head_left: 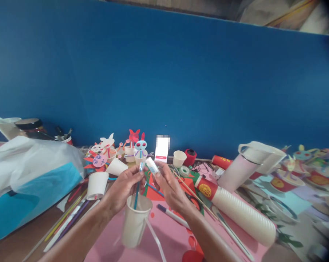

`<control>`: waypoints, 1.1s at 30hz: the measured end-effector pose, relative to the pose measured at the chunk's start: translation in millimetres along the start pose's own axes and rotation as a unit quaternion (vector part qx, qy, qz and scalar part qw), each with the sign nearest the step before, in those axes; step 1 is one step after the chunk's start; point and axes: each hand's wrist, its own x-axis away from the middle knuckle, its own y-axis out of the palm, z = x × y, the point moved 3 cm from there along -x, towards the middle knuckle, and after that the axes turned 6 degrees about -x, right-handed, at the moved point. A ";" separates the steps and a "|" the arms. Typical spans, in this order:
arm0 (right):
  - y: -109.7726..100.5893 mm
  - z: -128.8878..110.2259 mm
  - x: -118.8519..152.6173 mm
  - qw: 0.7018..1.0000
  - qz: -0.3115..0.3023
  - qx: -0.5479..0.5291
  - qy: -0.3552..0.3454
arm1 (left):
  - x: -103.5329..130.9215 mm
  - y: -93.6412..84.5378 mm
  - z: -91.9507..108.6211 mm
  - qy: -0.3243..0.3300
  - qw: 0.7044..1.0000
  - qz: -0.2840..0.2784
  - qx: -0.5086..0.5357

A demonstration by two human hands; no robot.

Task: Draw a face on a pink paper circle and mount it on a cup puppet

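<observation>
My left hand pinches a blue drinking straw near its pale top end. The straw's lower end stands inside a white paper cup, and a white strip sticks out from the cup's right side. In my right hand is a small white tube with a blue label, which looks like a glue stick. It is tilted towards the top of the straw; whether the two touch I cannot tell. Pink paper lies under the cup. Beside my right forearm rests a white marker with a dark cap.
Small paper-cup figures stand along the blue partition. A sleeve of stacked cups and a pitcher are on the right. Pens and a plastic-covered pack lie left. Scissors sit behind my right forearm.
</observation>
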 end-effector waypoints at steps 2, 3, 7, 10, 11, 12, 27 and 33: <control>0.8 2.0 0.3 1.000 -0.006 0.005 0.006 | 0.1 1.7 1.2 -0.015 1.000 -0.020 0.009; 1.5 4.0 0.3 1.000 -0.005 0.004 0.007 | 0.2 2.0 1.7 -0.018 0.999 -0.027 0.014; 8.7 14.0 0.6 1.000 0.013 -0.011 -0.003 | -0.8 1.1 -0.7 -0.020 0.999 -0.003 0.050; 16.5 18.6 0.9 0.997 0.045 -0.063 -0.015 | -0.9 0.4 -3.3 -0.003 0.997 0.047 0.054; 18.5 19.2 0.6 0.994 0.058 -0.086 -0.017 | 0.0 0.1 -3.0 0.010 0.997 0.065 0.043; 19.6 19.4 0.2 0.991 0.073 -0.106 -0.021 | 1.3 -0.5 -2.0 0.028 0.996 0.086 0.025; 22.1 14.9 1.6 0.977 0.087 -0.192 -0.038 | 9.1 -0.6 10.8 0.022 0.999 0.043 -0.013; 34.5 12.4 4.8 0.969 0.041 -0.242 -0.032 | 11.2 3.7 9.3 0.023 0.996 0.062 -0.054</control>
